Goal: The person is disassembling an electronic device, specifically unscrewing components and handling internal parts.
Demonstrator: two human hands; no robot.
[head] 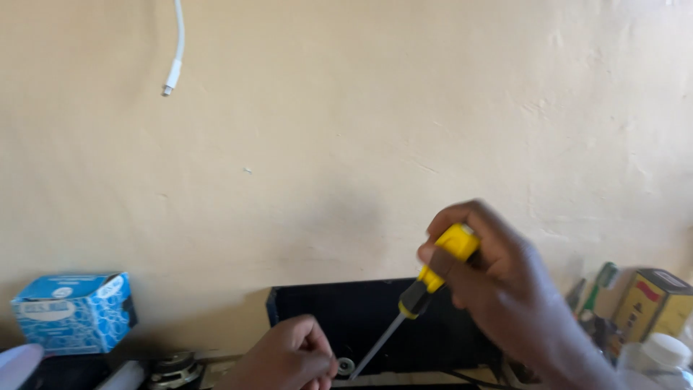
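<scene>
Gripping the yellow-black screwdriver [433, 278], right hand [505, 282] should align its tip squarely beside the washer [346, 366] pinched by left hand [289, 357]

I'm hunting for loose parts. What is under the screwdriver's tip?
The yellow screwdriver in the right hand points down at a small metal ring beside the left hand. Whatever lies lower is cut off by the frame.
</scene>
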